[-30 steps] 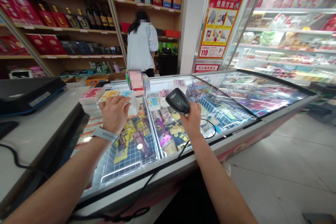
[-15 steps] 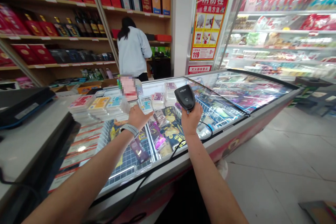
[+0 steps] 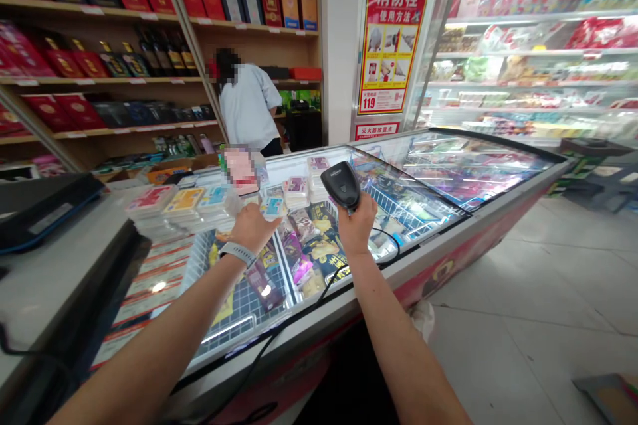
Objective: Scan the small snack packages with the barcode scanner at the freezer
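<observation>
My right hand (image 3: pixel 356 229) is closed around the handle of a black barcode scanner (image 3: pixel 341 184), whose head is tilted up over the freezer. From the scanner a black cable (image 3: pixel 319 302) runs down along the freezer's front edge. My left hand (image 3: pixel 252 229), with a grey band at the wrist, reaches over the stacked packs; its thumb is spread to the right and its fingertips are partly hidden. Just beyond those fingers is a blurred pinkish rectangle with a dark rim (image 3: pixel 240 169). A blue-labelled pack (image 3: pixel 273 206) lies beside the thumb.
Stacked clear packs (image 3: pixel 182 202) line the back of a glass-topped chest freezer (image 3: pixel 428 254) holding bagged goods. A dark device (image 3: pixel 47 212) sits on the left counter (image 3: pixel 34 299). A person (image 3: pixel 249 103) stands by the shelves (image 3: pixel 112 73). Open refrigerated shelving (image 3: pixel 538 53) is at right.
The view has shifted slightly. My left hand has drawn a little left and down, and the scanner has moved slightly left with my right hand. The person at the shelves has leaned further left.
</observation>
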Available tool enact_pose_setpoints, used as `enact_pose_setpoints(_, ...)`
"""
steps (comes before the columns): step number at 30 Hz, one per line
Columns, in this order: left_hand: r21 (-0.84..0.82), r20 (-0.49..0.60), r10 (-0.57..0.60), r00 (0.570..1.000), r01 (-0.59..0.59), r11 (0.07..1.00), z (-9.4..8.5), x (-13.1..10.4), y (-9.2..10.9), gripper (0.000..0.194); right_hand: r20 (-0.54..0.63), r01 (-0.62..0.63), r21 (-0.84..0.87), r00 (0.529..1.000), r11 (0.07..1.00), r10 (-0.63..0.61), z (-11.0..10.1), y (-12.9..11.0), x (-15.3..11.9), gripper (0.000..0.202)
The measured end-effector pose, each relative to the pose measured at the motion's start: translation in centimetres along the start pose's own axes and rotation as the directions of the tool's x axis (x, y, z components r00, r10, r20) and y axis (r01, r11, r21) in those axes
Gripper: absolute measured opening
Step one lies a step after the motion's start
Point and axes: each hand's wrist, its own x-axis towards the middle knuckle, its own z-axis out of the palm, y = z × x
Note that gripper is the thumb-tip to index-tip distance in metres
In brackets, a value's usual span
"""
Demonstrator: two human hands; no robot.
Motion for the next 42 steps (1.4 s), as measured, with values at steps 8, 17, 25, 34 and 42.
enact_pose_setpoints(8,0.083,-0.3,0.398,0.867,-0.392,0.916,-3.7,-5.3,-3.5,0.055,0.126,0.131,0.067,0.982,0.989,-0.139,0.2,-0.6,-0.5,0.018)
enact_pose_setpoints(17,0.128,-0.578,0.436,0.69,-0.451,0.883,-4.7,-6.2,-6.4,0.056,0.429,0.214,0.237,0.852,0.948,-0.3,0.4,-2.0,-1.1,0.015)
enact_pose_setpoints(25,0.107,-0.604,0.42,0.677,-0.453,0.885,-4.3,-5.9,-7.1,0.056,0.562,0.237,0.26,0.751,0.936,-0.347,0.9,-1.8,-1.7,0.019)
enact_pose_setpoints(34,0.105,-0.596,0.425,0.681,-0.459,0.882,-4.8,-6.2,-6.3,0.053,0.589,0.24,0.257,0.729,0.936,-0.348,0.7,-1.8,-1.7,0.023)
enact_pose_setpoints(42,0.039,-0.541,0.334,0.772,-0.374,0.927,-4.9,-6.5,-6.1,0.053,0.591,0.238,0.257,0.728,0.937,-0.347,0.7,-1.9,-1.6,0.024)
